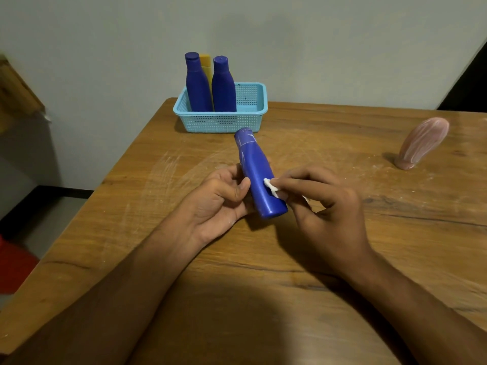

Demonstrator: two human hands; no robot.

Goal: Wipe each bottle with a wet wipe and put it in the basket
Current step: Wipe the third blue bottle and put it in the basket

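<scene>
A smooth, matte blue plastic bottle [259, 177] with a rounded cap and a waisted body widening to a flat base lies tilted above the middle of the wooden worktop [342, 233], cap pointing away toward the basket [221, 119]. The left hand [221, 204] cradles it from below and the side, fingers curled round the body and thumb pressed on its near flank. The right hand [324, 204] pinches a small crumpled white wet wipe [271, 187] between fingertips and thumb, pressing it against the bottle's lower body; faint pale smears show near the cap. The basket is light-blue plastic, rectangular with perforated mesh walls and a rolled rim, standing at the worktop's far edge against the pale wall. Upright in its left part stand two dark blue bottles [208, 85] of the same waisted shape, with a yellow bottle [206, 65] partly hidden behind them. Well apart to the right, a pinkish, streaked bottle [421, 143] stands cap-down, leaning. The worktop's grain is brown, scuffed with whitish arcs.
</scene>
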